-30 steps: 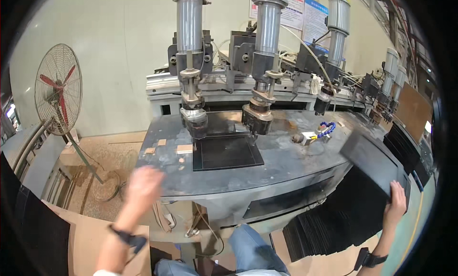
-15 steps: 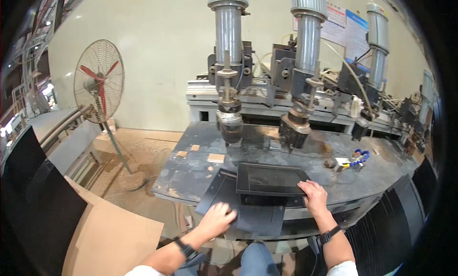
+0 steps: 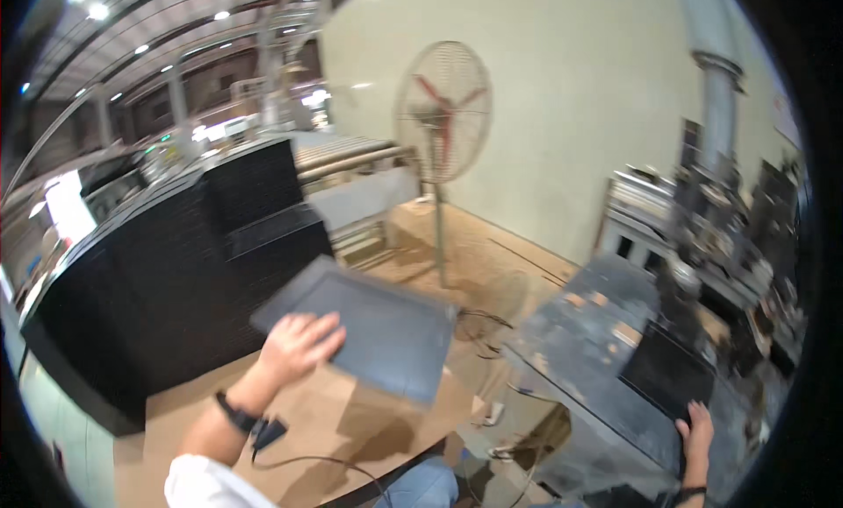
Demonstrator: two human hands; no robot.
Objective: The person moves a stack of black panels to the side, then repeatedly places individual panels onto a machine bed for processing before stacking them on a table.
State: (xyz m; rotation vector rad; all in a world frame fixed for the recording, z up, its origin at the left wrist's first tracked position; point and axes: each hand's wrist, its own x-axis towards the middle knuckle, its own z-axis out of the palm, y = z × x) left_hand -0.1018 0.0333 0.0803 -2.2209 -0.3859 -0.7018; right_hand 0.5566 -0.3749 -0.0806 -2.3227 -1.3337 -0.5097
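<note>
evidently, our left hand (image 3: pixel 303 348) grips a dark framed panel (image 3: pixel 382 328) by its near edge, tilted, likely to clear the brown board (image 3: pixel 307 433); our right hand (image 3: pixel 696 431) touches the black panel (image 3: pixel 669 367) on the table (image 3: pixel 575 359), perhaps steadying it, grip unclear.

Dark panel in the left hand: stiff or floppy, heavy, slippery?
Probably stiff: the dark panel shows no clear sag beyond the left hand. Likely light for its size, since one hand supports it. Possibly slippery: its face looks smooth, though blurred.
</note>
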